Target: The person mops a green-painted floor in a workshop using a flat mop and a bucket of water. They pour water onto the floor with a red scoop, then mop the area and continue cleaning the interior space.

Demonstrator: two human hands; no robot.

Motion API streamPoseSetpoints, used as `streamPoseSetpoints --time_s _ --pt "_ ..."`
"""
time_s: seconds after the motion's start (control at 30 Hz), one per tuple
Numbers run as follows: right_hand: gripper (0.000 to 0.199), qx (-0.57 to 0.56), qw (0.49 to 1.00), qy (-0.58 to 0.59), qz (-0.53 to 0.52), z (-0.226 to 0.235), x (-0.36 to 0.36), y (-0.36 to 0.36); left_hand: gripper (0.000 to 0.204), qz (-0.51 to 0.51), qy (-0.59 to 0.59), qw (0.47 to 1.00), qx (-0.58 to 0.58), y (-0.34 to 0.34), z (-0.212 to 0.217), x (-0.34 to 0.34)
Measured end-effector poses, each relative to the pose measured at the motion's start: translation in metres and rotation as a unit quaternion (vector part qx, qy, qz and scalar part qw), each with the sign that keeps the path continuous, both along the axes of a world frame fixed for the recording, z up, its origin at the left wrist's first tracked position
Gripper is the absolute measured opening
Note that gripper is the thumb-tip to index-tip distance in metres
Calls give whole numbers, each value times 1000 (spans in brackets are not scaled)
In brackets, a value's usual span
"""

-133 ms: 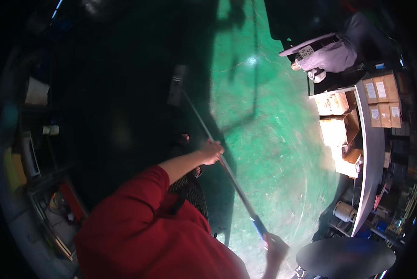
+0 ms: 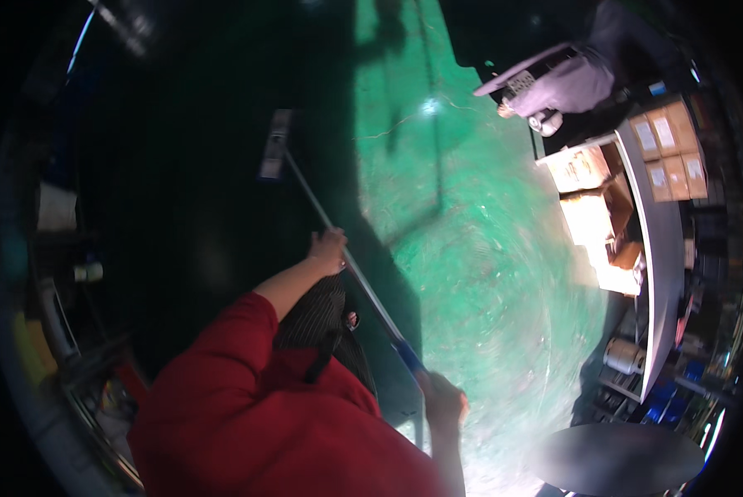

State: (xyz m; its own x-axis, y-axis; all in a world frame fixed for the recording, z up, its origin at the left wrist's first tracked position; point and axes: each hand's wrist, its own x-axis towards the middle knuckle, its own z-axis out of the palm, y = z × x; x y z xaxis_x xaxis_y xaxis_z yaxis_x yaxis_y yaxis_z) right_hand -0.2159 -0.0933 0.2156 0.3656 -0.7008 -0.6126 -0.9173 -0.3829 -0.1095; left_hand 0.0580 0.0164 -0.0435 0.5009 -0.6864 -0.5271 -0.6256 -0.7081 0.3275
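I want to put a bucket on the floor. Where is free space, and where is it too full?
Bare green floor lies between the mop handle and the cardboard boxes by the white shelf unit. The sunlit strip toward the top is also free. It is crowded at the right, around the shelf, and near the round stool. The dark left side is too dim to judge.

Far right, on the grey shelf (image 2: 668, 248): three brown cartons (image 2: 668, 149) in a row, each bearing a white rectangular label (image 2: 644, 137). Left of the shelf: open tan boxes (image 2: 591, 195), stacked. Near right, below the shelf: a white roll (image 2: 624, 354).
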Motion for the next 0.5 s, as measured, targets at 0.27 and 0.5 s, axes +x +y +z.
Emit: streamPoseSetpoints --time_s 0.27,0.5 --pt "37 57 986 -97 126 -101 213 -25 95 88 -39 989 116 -33 -3 148" --pt "32 46 998 -38 -13 -28 73 -160 89 -187 -35 980 51 -148 3 27"
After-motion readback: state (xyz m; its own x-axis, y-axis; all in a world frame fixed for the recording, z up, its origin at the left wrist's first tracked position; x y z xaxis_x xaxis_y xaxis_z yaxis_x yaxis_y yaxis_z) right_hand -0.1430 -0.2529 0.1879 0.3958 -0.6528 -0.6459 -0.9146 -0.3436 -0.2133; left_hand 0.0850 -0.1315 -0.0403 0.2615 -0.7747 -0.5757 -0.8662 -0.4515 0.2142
